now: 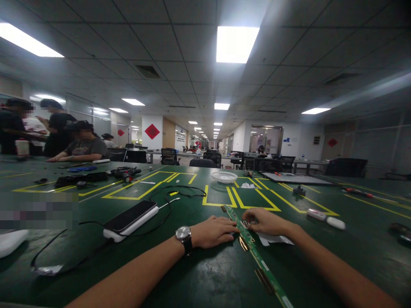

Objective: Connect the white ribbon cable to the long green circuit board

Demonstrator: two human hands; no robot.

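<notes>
A long, narrow green circuit board (257, 254) lies on the green table, running from the middle down to the lower right. Gold-coloured connector tabs stick out along its left edge. My left hand (214, 231), with a watch (183, 234) on the wrist, lies flat, its stretched fingers reaching the board's left edge. On the opposite side, my right hand (265, 220) has its fingers curled together at the board's edge. What they pinch, if anything, is too small to make out. Beneath that hand lies a white piece of paper (275, 240), partly hidden.
Left of my arm, a phone (131, 217) rests on a white block, with a black cable (180, 187) around it. Farther off are a white basket (224, 177), crumpled paper (248, 185) and yellow tape outlines. A white case (335, 223) sits right. A person (84, 143) sits across the table.
</notes>
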